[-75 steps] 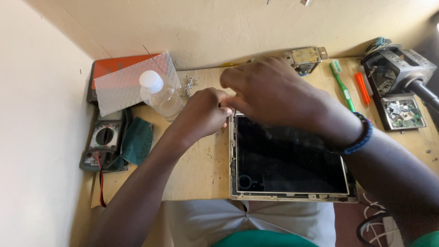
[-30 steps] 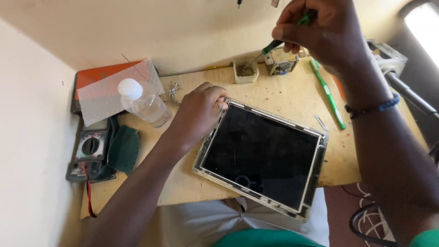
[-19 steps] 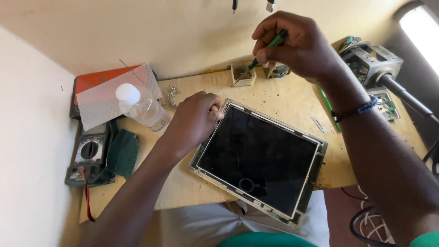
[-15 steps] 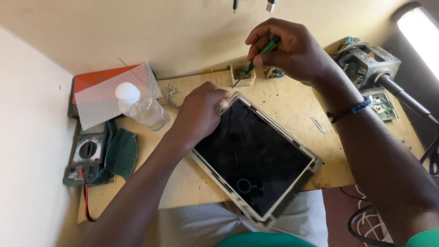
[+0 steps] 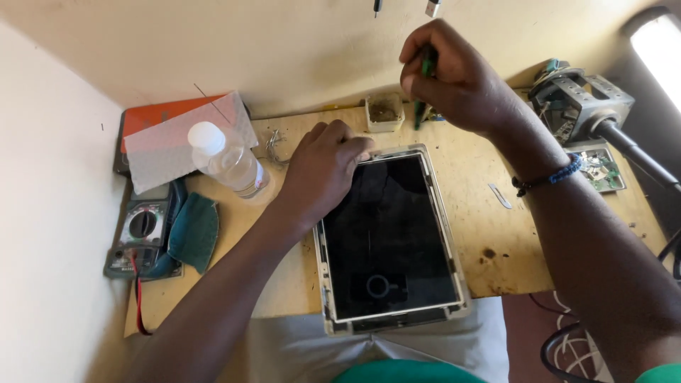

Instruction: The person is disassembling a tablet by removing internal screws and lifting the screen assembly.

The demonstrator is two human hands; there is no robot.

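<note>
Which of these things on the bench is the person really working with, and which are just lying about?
In use:
- tablet, steadied at its top corner by the left hand
- green-handled tool, gripped in the right hand
- small tray, right beneath the tool tip

Lying about:
- plastic bottle
- multimeter
- teal cloth
- circuit board
- metal clamp

Hidden or cut off, as we see it:
- green-handled tool (image 5: 426, 67): mostly enclosed in the right hand (image 5: 454, 81); tip type unreadable.
- tablet (image 5: 386, 237): 11 o'clock corner under the left hand (image 5: 323, 167).
- small tray (image 5: 384, 112): contents too small to identify.
</note>
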